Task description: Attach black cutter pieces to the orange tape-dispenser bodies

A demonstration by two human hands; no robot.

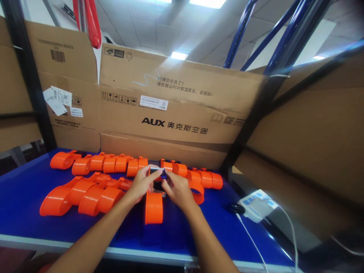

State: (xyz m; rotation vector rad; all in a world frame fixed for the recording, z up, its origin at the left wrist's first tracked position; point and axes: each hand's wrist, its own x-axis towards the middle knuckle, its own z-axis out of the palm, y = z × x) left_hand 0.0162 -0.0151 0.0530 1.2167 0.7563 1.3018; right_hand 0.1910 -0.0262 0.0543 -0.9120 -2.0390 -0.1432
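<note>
Cardboard panels (pixel 182 113) printed with black lettering, "AUX" among it, stand behind a blue desk (pixel 218 227) with a pale front edge. Black posts (pixel 27 79) rise at both sides; blue metal bars (pixel 240 34) slant across the upper right, under ceiling lights, and something red (pixel 90 26) hangs at the upper left.

Both hands meet above the middle of the desk on a small dark block (pixel 157 171) with a silvery top edge. The left hand (pixel 144 182) has it from the left, its grip closed, the thumb laid along the top edge. The right hand (pixel 178 188) has its fingertips pinched on the block's right end, where a dark blue part shows; its thumb is bent lower down. The fingers hide much of the block, so its full shape cannot be told.

Just below the hands, between the forearms, is an orange ring (pixel 154 208), with a greyish piece (pixel 162 194) near its upper edge. Whether it is joined to the block cannot be told.

More orange rings (pixel 97 163) form a row along the back of the desk, close to the cardboard. An overlapping group (pixel 91 199) lies nearer, left of the hands, and a single hoop (pixel 198 192) sits just beside the right hand. Farther right are a white power strip (pixel 257 204), a black plug (pixel 236 208) and white cables (pixel 253 242).
</note>
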